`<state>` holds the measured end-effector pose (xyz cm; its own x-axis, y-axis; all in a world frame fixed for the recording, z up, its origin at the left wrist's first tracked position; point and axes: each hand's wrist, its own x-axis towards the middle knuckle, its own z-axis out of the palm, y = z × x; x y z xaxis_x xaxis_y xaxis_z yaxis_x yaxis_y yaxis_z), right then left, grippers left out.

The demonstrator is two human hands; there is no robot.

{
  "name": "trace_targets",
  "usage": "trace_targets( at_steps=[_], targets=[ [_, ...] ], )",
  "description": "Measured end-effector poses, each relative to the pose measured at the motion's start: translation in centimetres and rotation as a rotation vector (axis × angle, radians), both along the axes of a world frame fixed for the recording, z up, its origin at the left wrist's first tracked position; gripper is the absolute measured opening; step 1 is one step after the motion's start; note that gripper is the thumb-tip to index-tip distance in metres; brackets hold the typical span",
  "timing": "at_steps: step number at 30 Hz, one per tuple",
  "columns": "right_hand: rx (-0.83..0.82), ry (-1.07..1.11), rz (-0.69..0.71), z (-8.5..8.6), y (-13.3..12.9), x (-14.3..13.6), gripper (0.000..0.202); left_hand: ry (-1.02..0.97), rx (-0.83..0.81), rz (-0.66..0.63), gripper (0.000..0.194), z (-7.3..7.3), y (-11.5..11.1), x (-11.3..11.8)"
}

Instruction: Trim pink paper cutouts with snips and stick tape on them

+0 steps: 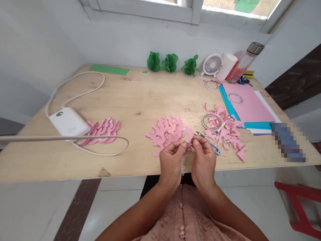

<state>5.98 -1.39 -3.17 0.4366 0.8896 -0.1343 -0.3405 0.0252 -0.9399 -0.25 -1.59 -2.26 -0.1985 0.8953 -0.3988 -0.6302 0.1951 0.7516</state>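
Close to the table's front edge, my left hand [172, 160] and my right hand [204, 160] meet, each with thumb and fingers pinched. Between them stands a curved pink paper piece [188, 133] with small white spots that look like tape. My left fingertips grip its lower end; the right fingertips pinch at its other side, partly hiding it. Behind my left hand lies a loose pile of wavy pink paper pieces [165, 130]. Beside my right hand rest scissors with light blue handles [214, 147], their blades pointing up-left.
Pink scraps [228, 132] surround a tape roll [212, 122] on the right. Beyond are pink sheets [247, 100], another tape roll [235, 98], a small fan [212, 64] and a bottle [244, 63]. Three green paper shapes [170, 63] stand behind. A white power bank [69, 123] with cable sits left.
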Motion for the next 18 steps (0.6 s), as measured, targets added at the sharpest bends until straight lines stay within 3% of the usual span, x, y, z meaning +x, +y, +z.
trace_targets(
  at_steps=[6, 18],
  targets=[
    [-0.027, 0.051, 0.107, -0.18, -0.50, 0.16, 0.017, -0.016, 0.021, -0.029, 0.010, -0.16, -0.16, 0.00],
    [-0.072, 0.051, 0.148, -0.33, -0.38, 0.46, 0.016, 0.238, 0.090, -0.122, 0.006, -0.79, -0.29, -0.46]
  ],
)
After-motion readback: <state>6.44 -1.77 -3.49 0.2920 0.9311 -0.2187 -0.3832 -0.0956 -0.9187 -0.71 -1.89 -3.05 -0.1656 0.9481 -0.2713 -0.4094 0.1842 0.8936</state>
